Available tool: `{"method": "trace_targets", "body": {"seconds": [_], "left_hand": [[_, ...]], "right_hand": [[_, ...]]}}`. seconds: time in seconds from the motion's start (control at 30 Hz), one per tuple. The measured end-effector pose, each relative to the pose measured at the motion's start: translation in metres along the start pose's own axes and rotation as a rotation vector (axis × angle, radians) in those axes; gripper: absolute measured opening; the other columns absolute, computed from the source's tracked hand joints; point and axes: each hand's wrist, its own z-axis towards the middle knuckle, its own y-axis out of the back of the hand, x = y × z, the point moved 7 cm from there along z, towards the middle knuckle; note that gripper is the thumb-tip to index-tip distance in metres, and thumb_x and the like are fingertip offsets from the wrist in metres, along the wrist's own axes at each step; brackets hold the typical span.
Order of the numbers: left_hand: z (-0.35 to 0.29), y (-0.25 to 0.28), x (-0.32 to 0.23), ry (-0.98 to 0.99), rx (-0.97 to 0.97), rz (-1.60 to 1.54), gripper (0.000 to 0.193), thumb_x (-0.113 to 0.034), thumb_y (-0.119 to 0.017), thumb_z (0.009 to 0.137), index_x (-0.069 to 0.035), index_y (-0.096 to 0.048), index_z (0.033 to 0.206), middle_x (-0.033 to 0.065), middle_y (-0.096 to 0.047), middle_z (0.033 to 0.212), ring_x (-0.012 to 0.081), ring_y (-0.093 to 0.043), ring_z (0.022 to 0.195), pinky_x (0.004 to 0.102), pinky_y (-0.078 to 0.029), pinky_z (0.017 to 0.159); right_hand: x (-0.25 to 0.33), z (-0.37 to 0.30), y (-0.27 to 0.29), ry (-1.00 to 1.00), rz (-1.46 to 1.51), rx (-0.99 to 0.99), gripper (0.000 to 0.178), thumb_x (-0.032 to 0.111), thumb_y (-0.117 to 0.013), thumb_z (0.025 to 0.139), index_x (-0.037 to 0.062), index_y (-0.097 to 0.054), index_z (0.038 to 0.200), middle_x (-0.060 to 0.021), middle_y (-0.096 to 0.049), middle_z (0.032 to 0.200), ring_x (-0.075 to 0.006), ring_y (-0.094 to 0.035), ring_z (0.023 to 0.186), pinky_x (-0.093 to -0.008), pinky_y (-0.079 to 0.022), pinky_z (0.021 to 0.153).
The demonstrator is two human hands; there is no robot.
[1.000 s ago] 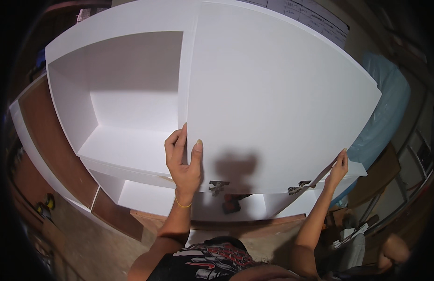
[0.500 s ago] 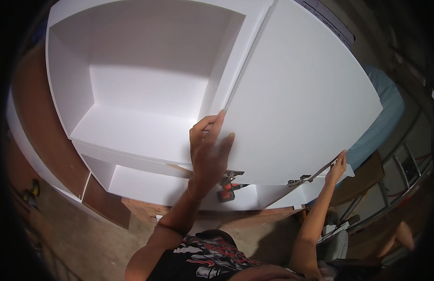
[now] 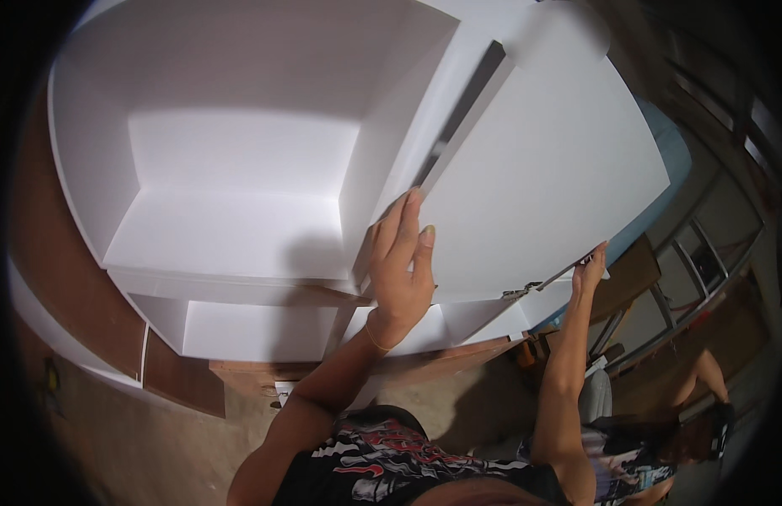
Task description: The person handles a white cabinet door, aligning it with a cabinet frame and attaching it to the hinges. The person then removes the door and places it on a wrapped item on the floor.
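Note:
A white cabinet door (image 3: 542, 169) lies over the right part of a white cabinet (image 3: 231, 228). Its left edge stands off the frame, leaving a dark gap. My left hand (image 3: 401, 270) is at that edge, fingers stretched out and thumb apart, resting against the panel. At the door's lower right corner, my right hand (image 3: 588, 268) has its fingers bent around the edge. A metal hinge (image 3: 522, 291) shows on the door's lower edge, close to my right hand. The second hinge is hidden behind my left hand.
Open compartments (image 3: 231, 148) make up the cabinet's left side. Light blue sheeting (image 3: 665, 139) lies beyond the door. Another person (image 3: 635, 455) is at the lower right, near a metal frame (image 3: 703, 253). A brown board (image 3: 184, 371) stands at the left.
The door's left edge has come away from the frame, opening a gap. My left hand has straightened its fingers. Both hands appear slightly higher, and the red-and-black drill is no longer visible.

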Motion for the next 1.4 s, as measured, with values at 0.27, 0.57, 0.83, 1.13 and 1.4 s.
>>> {"method": "trace_targets", "body": {"seconds": [0.27, 0.57, 0.83, 1.13, 1.4], "left_hand": [[-0.016, 0.008, -0.012, 0.375, -0.028, -0.122, 0.04, 0.0, -0.052, 0.098, 0.011, -0.051, 0.136, 0.0185, -0.065, 0.119, 0.021, -0.066, 0.099, 0.0304, -0.055, 0.082], [-0.019, 0.071, -0.065, 0.295, 0.047, -0.045, 0.036, -0.022, -0.052, 0.105, 0.004, -0.05, 0.129, 0.0172, -0.06, 0.112, 0.0235, -0.063, 0.096, 0.0324, -0.056, 0.082], [-0.066, 0.148, -0.065, 0.04, 0.363, 0.155, 0.042, -0.037, -0.044, 0.108, 0.002, -0.054, 0.096, 0.0117, -0.053, 0.096, 0.019, -0.053, 0.087, 0.0318, -0.048, 0.077], [-0.207, 0.184, -0.041, 0.763, 0.636, -0.477, 0.046, -0.037, -0.039, 0.106, 0.005, -0.046, 0.126, 0.0211, -0.054, 0.12, 0.0294, -0.055, 0.114, 0.0428, -0.046, 0.099], [-0.377, 0.174, -0.041, 0.943, 1.156, -0.81, 0.056, -0.034, -0.045, 0.105, 0.005, -0.035, 0.143, 0.0221, -0.048, 0.135, 0.0321, -0.042, 0.135, 0.0399, -0.037, 0.109]], "right_hand": [[0.082, -0.064, 0.037, 0.047, 0.172, -0.175, 0.036, 0.024, -0.058, 0.102, -0.0007, -0.059, 0.128, -0.0053, -0.064, 0.119, -0.0158, -0.058, 0.107, -0.0318, -0.047, 0.093], [0.169, -0.193, 0.076, 0.087, 0.11, -0.279, 0.044, 0.051, -0.065, 0.095, 0.0085, -0.061, 0.107, 0.0022, -0.059, 0.095, -0.0075, -0.052, 0.09, -0.0259, -0.043, 0.084], [0.181, -0.366, 0.127, 0.015, 0.127, -0.347, 0.03, 0.04, -0.063, 0.099, 0.0107, -0.058, 0.105, 0.0055, -0.051, 0.088, -0.005, -0.046, 0.082, -0.0227, -0.04, 0.078], [0.179, -0.65, 0.239, -0.023, 0.118, -0.645, 0.02, 0.032, -0.063, 0.099, 0.0132, -0.056, 0.1, 0.0072, -0.048, 0.086, -0.0043, -0.042, 0.078, -0.0212, -0.035, 0.074], [0.31, -0.891, 0.285, 0.059, -0.134, -1.124, 0.024, 0.037, -0.061, 0.1, 0.0178, -0.049, 0.091, 0.0096, -0.046, 0.081, -0.004, -0.042, 0.078, -0.0216, -0.033, 0.073]]}}
